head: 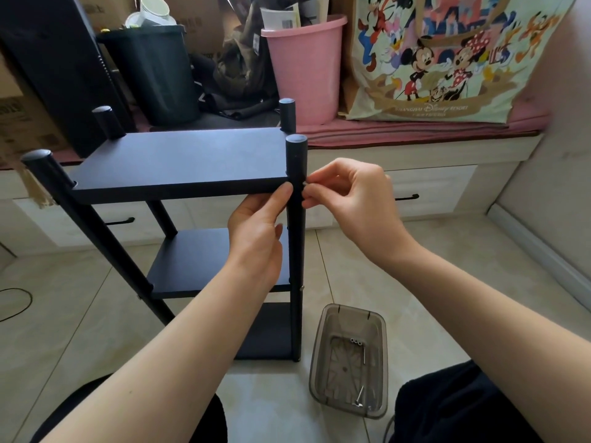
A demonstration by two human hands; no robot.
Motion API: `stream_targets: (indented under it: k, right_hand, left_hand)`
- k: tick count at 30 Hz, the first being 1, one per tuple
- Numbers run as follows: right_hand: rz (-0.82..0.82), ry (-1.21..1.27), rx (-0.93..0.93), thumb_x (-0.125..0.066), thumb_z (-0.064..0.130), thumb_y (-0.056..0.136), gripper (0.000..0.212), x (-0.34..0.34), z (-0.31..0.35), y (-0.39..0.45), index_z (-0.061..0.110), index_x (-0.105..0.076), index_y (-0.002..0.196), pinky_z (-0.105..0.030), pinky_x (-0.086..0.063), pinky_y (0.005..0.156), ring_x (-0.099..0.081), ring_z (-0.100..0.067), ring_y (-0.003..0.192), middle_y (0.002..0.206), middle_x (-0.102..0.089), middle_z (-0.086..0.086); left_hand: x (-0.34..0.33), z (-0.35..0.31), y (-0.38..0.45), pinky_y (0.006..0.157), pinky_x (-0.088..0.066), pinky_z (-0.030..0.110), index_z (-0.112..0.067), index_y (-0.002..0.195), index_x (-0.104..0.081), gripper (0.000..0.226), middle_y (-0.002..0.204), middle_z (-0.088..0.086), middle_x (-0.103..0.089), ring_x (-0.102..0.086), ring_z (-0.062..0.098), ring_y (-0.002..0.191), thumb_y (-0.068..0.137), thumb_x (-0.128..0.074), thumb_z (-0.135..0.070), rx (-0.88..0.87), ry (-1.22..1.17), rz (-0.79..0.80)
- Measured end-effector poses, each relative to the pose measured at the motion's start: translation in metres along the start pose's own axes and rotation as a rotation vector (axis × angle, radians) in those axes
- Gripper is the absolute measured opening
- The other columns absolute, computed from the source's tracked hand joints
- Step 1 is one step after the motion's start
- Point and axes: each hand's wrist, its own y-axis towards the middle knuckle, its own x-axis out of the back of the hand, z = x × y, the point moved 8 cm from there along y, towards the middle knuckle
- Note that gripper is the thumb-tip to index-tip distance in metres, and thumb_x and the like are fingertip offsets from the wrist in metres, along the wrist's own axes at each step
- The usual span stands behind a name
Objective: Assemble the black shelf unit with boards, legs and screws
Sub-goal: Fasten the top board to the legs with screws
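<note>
- So, biggest first: the shelf unit [179, 219] stands upright on the tiled floor right in front of the person, three matte black boards stacked between round black legs. It looks like light laminate, stiff but probably wobbly until every joint is tight, so I'd hold it by a leg or a board edge, not the corners.
- Top board [179, 161] is flat and smooth with a squared front edge; I'd guess it scuffs easily.
- Near-right leg [296, 219] is a slim round tube with a capped top, slick-looking, so it'll likely want to turn in the grip.
- Left hand [256, 231] is on the near right corner where the top board meets that leg, fingers curled loosely round it with the thumb pressed against the board edge.
- Right hand [348, 199] has thumb and fingertips pinched together at the leg's right side, at top-board height. Looks like a small screw is in there, but it's mostly hidden.
- Smoky clear plastic tray [348, 359] sits on the floor near right, with a few spare screws [359, 396] inside. Tiny, shiny, easy to drop.
</note>
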Motion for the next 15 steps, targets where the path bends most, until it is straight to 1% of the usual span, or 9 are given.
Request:
stream_targets:
  k: [2, 4, 5, 7, 8, 9, 12, 13, 15]
  right_hand:
    - [0.0, -0.095, 0.053, -0.071, 0.008, 0.089, 0.009, -0.001, 0.003, 0.0, 0.003, -0.07, 0.097, -0.025, -0.058, 0.076, -0.072, -0.004, 0.073, 0.083, -0.074, -0.002]
    - [0.002, -0.118, 0.058, -0.071, 0.008, 0.089, 0.009, -0.002, 0.003, 0.0, 0.002, -0.07, 0.096, -0.025, -0.058, 0.076, -0.072, -0.006, 0.073, 0.082, -0.074, -0.004]
    - [0.0, -0.045, 0.003, -0.071, 0.007, 0.089, 0.009, -0.001, -0.001, 0.0, 0.001, -0.07, 0.095, -0.027, -0.059, 0.075, -0.073, -0.01, 0.073, 0.081, -0.075, -0.007]
    - [0.018, 0.254, -0.206, -0.072, 0.004, 0.087, 0.011, -0.002, -0.015, 0.0, -0.003, -0.069, 0.094, -0.028, -0.061, 0.072, -0.075, -0.021, 0.073, 0.079, -0.075, -0.014]
    - [0.022, 0.332, -0.269, -0.073, 0.004, 0.086, 0.013, -0.003, -0.019, -0.001, -0.004, -0.067, 0.094, -0.028, -0.061, 0.071, -0.075, -0.023, 0.073, 0.079, -0.075, -0.016]
    - [0.015, 0.317, -0.258, -0.074, 0.005, 0.085, 0.014, -0.001, -0.019, -0.001, -0.004, -0.067, 0.094, -0.028, -0.061, 0.07, -0.075, -0.023, 0.072, 0.078, -0.075, -0.015]
    - [0.006, -0.028, -0.012, -0.074, 0.01, 0.086, 0.012, 0.0, 0.0, 0.0, 0.002, -0.065, 0.088, -0.023, -0.058, 0.07, -0.072, -0.008, 0.066, 0.073, -0.074, -0.005]
    - [0.009, -0.085, 0.023, -0.074, 0.011, 0.087, 0.012, -0.001, 0.004, 0.0, 0.004, -0.064, 0.087, -0.021, -0.057, 0.069, -0.071, -0.005, 0.064, 0.072, -0.073, -0.003]
    - [0.007, -0.092, 0.034, -0.074, 0.011, 0.087, 0.012, -0.001, 0.005, -0.001, 0.005, -0.064, 0.086, -0.021, -0.057, 0.069, -0.07, -0.003, 0.064, 0.07, -0.073, -0.001]
  left_hand:
    - [0.0, 0.0, 0.0, 0.091, -0.039, 0.033, -0.026, 0.091, -0.076, 0.004, 0.101, -0.009, -0.077, -0.066, 0.012, 0.11, 0.091, -0.073, -0.023, -0.004, 0.002, -0.005]
    - [0.0, 0.0, 0.0, 0.09, -0.039, 0.031, -0.026, 0.093, -0.076, 0.005, 0.103, -0.009, -0.077, -0.066, 0.012, 0.112, 0.091, -0.073, -0.023, -0.012, 0.006, -0.006]
    - [0.0, 0.0, 0.0, 0.09, -0.039, 0.031, -0.026, 0.094, -0.076, 0.005, 0.103, -0.009, -0.077, -0.066, 0.012, 0.112, 0.091, -0.073, -0.023, -0.015, 0.006, -0.005]
    - [0.0, 0.001, 0.0, 0.09, -0.039, 0.032, -0.026, 0.096, -0.076, 0.006, 0.103, -0.009, -0.076, -0.065, 0.011, 0.111, 0.091, -0.073, -0.023, -0.018, 0.005, -0.008]
    - [0.001, 0.001, 0.001, 0.09, -0.039, 0.032, -0.026, 0.097, -0.076, 0.007, 0.103, -0.009, -0.076, -0.065, 0.012, 0.112, 0.09, -0.073, -0.023, -0.021, 0.005, -0.014]
    - [0.001, 0.001, 0.001, 0.09, -0.039, 0.032, -0.026, 0.097, -0.076, 0.008, 0.103, -0.009, -0.076, -0.065, 0.013, 0.112, 0.09, -0.073, -0.023, -0.023, 0.007, -0.018]
    - [0.002, 0.0, 0.001, 0.089, -0.039, 0.032, -0.027, 0.09, -0.077, 0.005, 0.1, -0.009, -0.077, -0.066, 0.012, 0.107, 0.091, -0.073, -0.024, -0.025, 0.017, -0.005]
    - [0.002, 0.0, 0.001, 0.089, -0.039, 0.032, -0.028, 0.087, -0.078, 0.007, 0.098, -0.01, -0.077, -0.066, 0.011, 0.106, 0.091, -0.073, -0.024, -0.027, 0.021, -0.003]
    - [0.002, 0.0, 0.002, 0.09, -0.039, 0.033, -0.028, 0.086, -0.078, 0.008, 0.098, -0.01, -0.077, -0.066, 0.012, 0.105, 0.091, -0.073, -0.024, -0.032, 0.025, 0.0]
